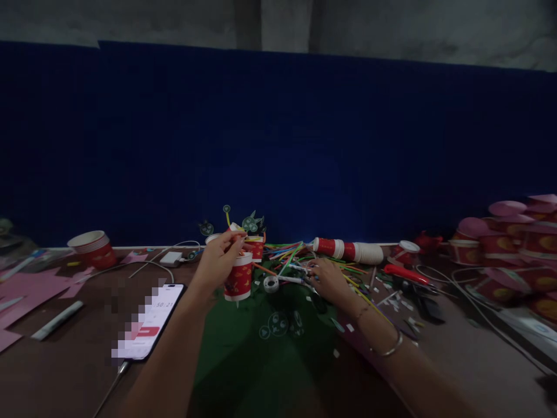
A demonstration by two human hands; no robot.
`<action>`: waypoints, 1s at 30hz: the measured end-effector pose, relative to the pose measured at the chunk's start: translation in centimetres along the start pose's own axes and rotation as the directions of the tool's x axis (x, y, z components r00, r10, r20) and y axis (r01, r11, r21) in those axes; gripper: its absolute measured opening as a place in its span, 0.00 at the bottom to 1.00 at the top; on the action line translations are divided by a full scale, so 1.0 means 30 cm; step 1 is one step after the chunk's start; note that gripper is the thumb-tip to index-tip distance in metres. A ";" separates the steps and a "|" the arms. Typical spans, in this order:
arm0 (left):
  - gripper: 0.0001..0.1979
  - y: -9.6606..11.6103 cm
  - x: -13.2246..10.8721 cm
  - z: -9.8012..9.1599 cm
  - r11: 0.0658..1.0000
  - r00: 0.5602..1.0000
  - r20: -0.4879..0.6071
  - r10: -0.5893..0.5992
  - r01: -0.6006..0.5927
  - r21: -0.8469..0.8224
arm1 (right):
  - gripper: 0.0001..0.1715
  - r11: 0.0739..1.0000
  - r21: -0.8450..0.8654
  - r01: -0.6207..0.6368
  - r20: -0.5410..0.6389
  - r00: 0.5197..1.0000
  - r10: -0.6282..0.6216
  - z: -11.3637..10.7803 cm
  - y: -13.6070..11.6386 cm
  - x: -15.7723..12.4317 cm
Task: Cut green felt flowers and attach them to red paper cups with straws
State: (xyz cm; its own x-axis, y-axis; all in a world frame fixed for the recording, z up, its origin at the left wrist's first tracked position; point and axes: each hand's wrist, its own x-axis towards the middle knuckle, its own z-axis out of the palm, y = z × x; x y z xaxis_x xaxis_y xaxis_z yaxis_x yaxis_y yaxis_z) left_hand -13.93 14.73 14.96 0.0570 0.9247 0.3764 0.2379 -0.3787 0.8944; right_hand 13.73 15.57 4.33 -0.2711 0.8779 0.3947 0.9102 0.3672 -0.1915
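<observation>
My left hand (pixel 219 261) is closed at the rim of a red paper cup (pixel 238 280) with a white rim and gold print. The cup is upright above the green mat (pixel 235 360), and a small pale tip shows under its base. Its inside is mostly hidden by my fingers. My right hand (pixel 327 278) rests over a pile of coloured sticks (pixel 287 252), fingers apart and slightly bent, with no object visible in its grasp. Between the hands lies a roll of white tape (pixel 270 283). Another red cup (pixel 256 248) stands just behind my left hand.
Stacked paper cups (pixel 348 251) lie on their side at the back. A phone (pixel 152 322), a marker (pixel 57 320) and pink paper (pixel 35 290) are at left. Red-handled scissors (pixel 407 274), paper scraps and piled cups with pink tops (pixel 500 249) occupy the right. Dark cut-outs (pixel 278 324) lie on the mat.
</observation>
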 end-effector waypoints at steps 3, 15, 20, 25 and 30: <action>0.17 0.003 -0.002 0.002 1.000 1.000 -0.022 0.001 -0.002 -0.020 | 0.18 0.991 -0.122 -0.047 -0.020 0.999 0.044 0.004 -0.077 -0.011; 0.17 0.024 -0.011 -0.005 0.999 1.000 0.000 -0.030 0.030 -0.020 | 0.12 0.972 0.170 0.159 0.010 0.987 -0.163 0.125 -0.198 0.067; 0.18 0.018 -0.006 -0.006 1.000 1.000 -0.019 -0.007 0.006 -0.028 | 0.08 0.987 0.161 -0.003 -0.075 0.997 0.015 0.083 -0.087 0.112; 0.18 0.017 -0.007 -0.003 0.999 0.999 0.000 -0.034 0.034 -0.017 | 0.12 0.992 -0.021 -0.126 -0.027 0.992 0.125 0.073 -0.025 0.100; 0.17 0.020 -0.007 -0.006 0.999 0.999 -0.004 -0.043 0.043 -0.023 | 0.13 0.994 -0.013 -0.108 -0.031 0.994 0.107 0.086 -0.037 0.066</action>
State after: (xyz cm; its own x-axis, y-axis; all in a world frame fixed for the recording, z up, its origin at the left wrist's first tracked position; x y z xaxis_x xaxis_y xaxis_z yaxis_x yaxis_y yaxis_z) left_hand -13.97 14.30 15.47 0.0434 0.9400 0.3384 0.2174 -0.3395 0.9151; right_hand 11.39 17.70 3.01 -0.1620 0.9022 0.3997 0.9381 0.2665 -0.2214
